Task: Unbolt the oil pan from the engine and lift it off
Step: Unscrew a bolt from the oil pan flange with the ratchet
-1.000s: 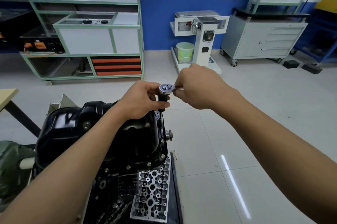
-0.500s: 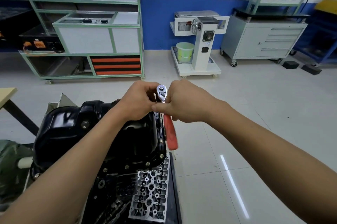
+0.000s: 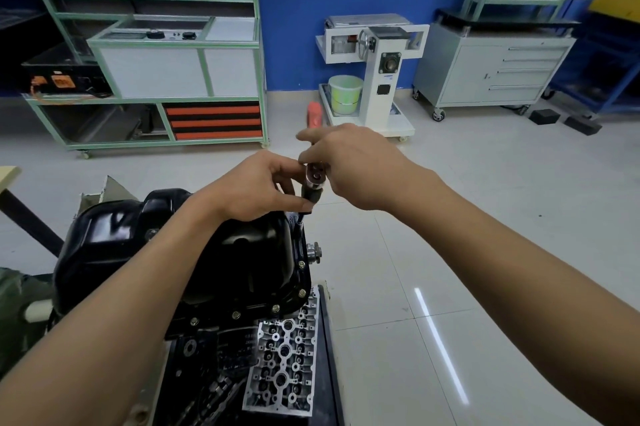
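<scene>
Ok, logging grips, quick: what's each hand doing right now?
Left hand: pinching the extension bar.
Right hand: gripping the ratchet.

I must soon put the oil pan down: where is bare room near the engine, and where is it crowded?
Bare: the tiled floor right of the oil pan, up to the white stand; also the strip before the green rack. Crowded: the pan's far corner, where left hand and right hand grip the ratchet, and beside the cylinder head.
</scene>
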The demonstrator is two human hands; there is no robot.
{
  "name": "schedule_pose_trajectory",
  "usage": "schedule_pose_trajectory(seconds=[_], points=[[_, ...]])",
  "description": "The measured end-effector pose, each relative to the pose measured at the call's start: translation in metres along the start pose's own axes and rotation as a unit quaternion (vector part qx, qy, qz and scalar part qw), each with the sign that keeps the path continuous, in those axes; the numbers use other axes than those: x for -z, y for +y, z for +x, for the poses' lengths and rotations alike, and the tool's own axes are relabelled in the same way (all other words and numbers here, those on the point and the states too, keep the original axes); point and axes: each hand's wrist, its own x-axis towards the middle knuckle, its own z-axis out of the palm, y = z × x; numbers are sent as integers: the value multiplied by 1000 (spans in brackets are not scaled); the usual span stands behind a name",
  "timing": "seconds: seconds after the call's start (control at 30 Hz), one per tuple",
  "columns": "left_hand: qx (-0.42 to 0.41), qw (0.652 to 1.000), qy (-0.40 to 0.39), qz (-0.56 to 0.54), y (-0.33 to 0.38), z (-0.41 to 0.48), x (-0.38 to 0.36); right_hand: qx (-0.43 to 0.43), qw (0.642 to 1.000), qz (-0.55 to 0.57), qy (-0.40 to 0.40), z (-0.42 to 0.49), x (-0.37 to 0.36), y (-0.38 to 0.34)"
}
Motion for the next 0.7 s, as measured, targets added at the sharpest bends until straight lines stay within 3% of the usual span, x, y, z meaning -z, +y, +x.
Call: schedule_pose_trajectory(seconds=[0.17,0.37,0.5,0.7], points=[[2,999,34,5,-1,0,-1,19,999,38,6,1,-1,0],[19,996,91,9,-1,0,-6,-91,996,-15,-1,-3,6,-8],[0,991,135,19,-6,0,-12,-116,993,0,-18,-9,12,-13],[-45,980,184,58,-7,3,-23,-109,972,164,-126,-14,4,-30]])
